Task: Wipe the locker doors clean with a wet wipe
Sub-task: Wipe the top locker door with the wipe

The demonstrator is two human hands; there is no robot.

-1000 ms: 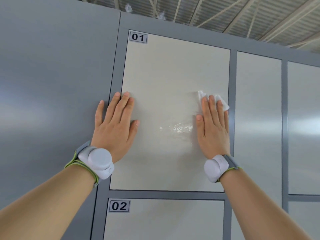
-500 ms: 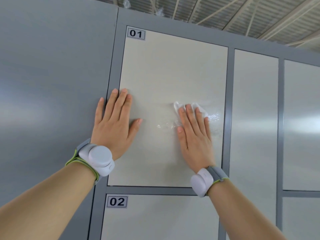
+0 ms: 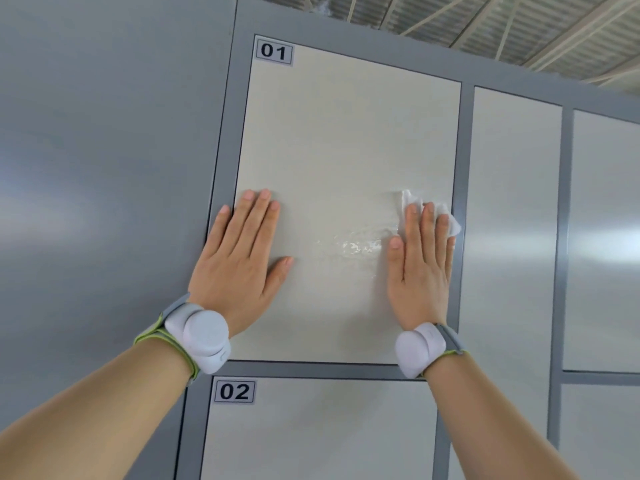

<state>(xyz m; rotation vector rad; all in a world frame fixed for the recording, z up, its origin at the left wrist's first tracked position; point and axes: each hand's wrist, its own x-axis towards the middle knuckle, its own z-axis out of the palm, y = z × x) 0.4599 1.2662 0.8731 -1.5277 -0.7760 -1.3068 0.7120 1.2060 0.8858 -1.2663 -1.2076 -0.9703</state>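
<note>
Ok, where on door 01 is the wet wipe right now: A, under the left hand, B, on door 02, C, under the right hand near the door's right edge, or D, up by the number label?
C: the wet wipe pokes out from under the right hand, pressed flat beside the right edge of door 01.

A big plain grey wall (image 3: 104,168) fills the left side, with a soft shine on it. Up at the top right is a ribbed metal ceiling (image 3: 519,26) with pale beams (image 3: 585,29) running across it. A small tag (image 3: 274,51) reads 01. Lower down, another tag (image 3: 234,391) reads 02.
</note>
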